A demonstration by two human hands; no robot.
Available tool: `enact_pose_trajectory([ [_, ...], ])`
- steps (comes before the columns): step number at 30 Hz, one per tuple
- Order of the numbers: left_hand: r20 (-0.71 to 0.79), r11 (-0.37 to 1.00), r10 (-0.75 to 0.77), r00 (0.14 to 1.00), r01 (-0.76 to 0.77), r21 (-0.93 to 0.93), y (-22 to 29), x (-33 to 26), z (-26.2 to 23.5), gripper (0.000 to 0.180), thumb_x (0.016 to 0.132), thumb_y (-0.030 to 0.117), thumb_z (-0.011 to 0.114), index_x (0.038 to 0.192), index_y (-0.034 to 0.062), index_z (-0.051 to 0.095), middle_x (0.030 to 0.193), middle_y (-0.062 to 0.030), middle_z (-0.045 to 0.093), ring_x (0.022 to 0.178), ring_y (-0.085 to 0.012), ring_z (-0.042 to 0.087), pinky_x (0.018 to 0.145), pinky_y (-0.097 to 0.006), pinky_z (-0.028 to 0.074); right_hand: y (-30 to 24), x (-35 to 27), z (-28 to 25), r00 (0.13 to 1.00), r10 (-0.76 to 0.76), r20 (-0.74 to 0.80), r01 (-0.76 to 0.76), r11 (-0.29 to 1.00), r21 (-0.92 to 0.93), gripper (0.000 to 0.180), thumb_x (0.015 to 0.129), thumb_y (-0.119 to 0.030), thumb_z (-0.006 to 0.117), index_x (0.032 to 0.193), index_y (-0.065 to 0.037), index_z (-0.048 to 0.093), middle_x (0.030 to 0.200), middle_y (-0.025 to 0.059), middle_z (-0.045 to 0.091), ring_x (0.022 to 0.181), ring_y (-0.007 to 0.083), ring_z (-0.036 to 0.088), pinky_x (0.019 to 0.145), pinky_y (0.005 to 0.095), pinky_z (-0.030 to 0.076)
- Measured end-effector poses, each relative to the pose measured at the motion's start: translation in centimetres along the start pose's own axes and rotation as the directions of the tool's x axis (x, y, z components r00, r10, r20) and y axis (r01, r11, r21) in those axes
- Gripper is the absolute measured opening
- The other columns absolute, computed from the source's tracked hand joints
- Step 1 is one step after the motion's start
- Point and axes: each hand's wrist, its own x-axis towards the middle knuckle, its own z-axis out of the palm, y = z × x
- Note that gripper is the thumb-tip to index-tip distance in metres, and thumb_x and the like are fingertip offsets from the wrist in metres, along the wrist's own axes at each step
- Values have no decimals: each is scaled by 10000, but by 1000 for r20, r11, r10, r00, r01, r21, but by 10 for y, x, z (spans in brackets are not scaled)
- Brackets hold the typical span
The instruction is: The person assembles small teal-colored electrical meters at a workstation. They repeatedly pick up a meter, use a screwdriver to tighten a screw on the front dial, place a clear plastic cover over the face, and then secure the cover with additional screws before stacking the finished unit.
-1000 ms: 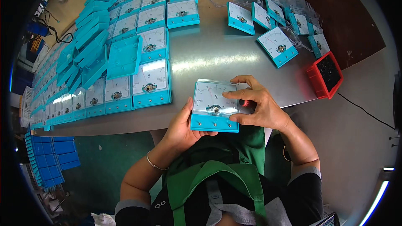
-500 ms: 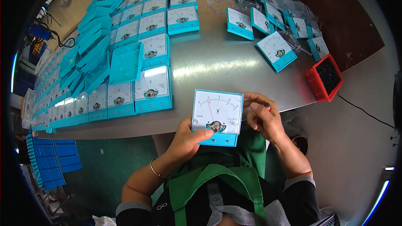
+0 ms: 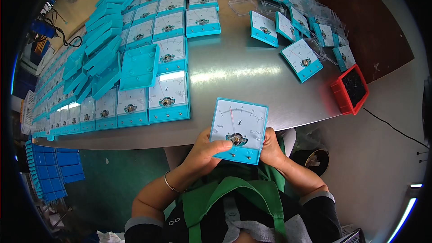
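A voltmeter [image 3: 245,114] with a white dial face, a red needle and a blue-green case is tilted up in front of me, beyond the table's near edge. My left hand [image 3: 203,152] grips its lower left side, thumb lying over the front by the coil opening. Against the meter's right edge is my right hand [image 3: 273,150], closed, with its fingertips partly hidden behind the case. Whatever those fingers pinch does not show. Two small metal screws stand on the lower blue-green strip of the meter.
Rows of similar voltmeters [image 3: 167,94] fill the table's left side, with blue-green empty cases [image 3: 138,68] stacked on them. At the right lie loose meters [image 3: 301,58], clear covers [image 3: 243,6] and a red bin [image 3: 340,95] of small black parts. The metal tabletop [image 3: 234,72] curves nearby.
My right hand, which held a small black part up beside the meter, has lowered to the meter's right edge, its fingertips going behind. The meter has shifted slightly right and tilted.
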Motion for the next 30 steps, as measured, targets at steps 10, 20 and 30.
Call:
enact_pose_trajectory([
  [10, -17, 1000, 2, 1000, -2, 0, -1, -3, 6, 456, 806, 83, 634, 1215, -45, 480, 1139, -151, 596, 1042, -224, 597, 920, -384, 476, 1, -6, 5, 999, 10, -36, -9, 999, 49, 154, 785, 30, 699, 937, 10, 686, 876, 46, 706, 796, 63, 611, 719, 238, 500],
  [20, 27, 993, 57, 998, -60, 101, 5, -13, -4, 497, 829, 92, 648, 1263, -43, 445, 1171, -148, 581, 1086, -222, 575, 946, -380, 456, -32, -3, -22, 962, 254, 105, -271, 819, 505, 351, 877, -126, 596, 1161, 79, 564, 737, 79, 619, 570, 65, 514, 415, 186, 280],
  [30, 121, 548, 732, 671, -685, 480, 26, -5, 1, 1201, 717, 186, 822, 1480, 156, -106, 1399, -135, 274, 1203, -258, 434, 982, -428, 403, -93, 58, 29, 673, -604, 426, 716, 389, -580, 217, 727, -116, 737, 811, 5, 577, 630, 118, 509, 510, 285, 509, 497, 319, 435],
])
